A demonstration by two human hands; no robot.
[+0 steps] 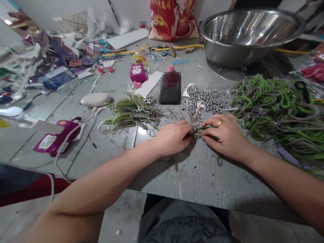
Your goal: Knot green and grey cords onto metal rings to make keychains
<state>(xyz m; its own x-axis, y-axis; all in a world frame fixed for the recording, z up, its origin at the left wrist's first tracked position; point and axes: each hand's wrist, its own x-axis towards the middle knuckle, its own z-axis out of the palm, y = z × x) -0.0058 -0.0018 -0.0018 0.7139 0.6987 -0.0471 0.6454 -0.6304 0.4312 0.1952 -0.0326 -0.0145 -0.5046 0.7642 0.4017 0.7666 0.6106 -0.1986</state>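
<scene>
My left hand (174,136) and my right hand (225,135) meet at the middle of the grey table (192,175), both with fingers pinched together. Between them they grip a short green cord (202,128) with a small metal ring at its left end. A gold ring sits on a finger of my right hand. Just behind the hands lies a heap of loose metal rings (205,99) with a thin wooden stick (197,109) across it. A bundle of green and grey cords with rings attached (134,113) lies to the left.
A big tangle of green and grey cords (278,108) fills the right side. A steel bowl (250,33) stands at the back right, a red bag (172,18) behind. Purple tags (54,140), a white oval device (95,99) with cable and scraps crowd the left.
</scene>
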